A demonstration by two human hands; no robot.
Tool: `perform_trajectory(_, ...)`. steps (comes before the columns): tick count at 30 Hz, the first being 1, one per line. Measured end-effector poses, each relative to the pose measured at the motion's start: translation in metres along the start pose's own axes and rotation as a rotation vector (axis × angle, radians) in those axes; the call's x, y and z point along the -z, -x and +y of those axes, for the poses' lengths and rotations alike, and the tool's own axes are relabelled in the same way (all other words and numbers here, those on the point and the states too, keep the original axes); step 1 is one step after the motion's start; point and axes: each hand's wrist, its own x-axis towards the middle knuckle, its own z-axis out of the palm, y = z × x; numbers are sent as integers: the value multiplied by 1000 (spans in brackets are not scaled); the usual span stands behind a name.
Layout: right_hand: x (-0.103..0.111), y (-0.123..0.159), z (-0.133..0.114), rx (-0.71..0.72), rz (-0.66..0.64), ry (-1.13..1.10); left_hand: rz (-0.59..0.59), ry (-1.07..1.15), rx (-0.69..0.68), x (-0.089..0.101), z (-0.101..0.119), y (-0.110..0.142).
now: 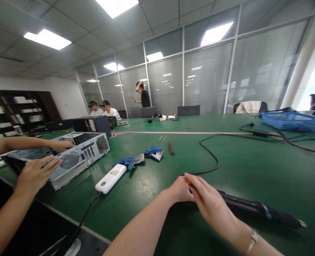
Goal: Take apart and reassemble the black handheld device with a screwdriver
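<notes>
My left hand (180, 189) is closed low over the green table (152, 188), its fingers mostly hidden behind my right hand. My right hand (212, 199) lies over it, fingers together and bent downward. A small orange piece (188, 182) shows between the hands; its whole shape is hidden. From behind my right hand, a long black cylindrical tool (248, 206) reaches to the right and ends in a pale tip. It looks like a corded electric screwdriver, but I cannot tell if either hand grips it. A black cable (218, 161) runs away from beside my fingers.
On the left, another person's hands (38, 172) work at an open computer case (83, 156). Near them lie a white power strip (111, 178), blue-grey gloves (131, 161) and a brown bar (171, 148). A blue basket (293, 121) stands far right. Several people are beyond the table.
</notes>
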Motion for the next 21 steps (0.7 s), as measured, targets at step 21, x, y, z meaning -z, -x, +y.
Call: perform_trajectory(21,8,-5,1,-49,39,-26,78,-43,-56,-1,-6,1)
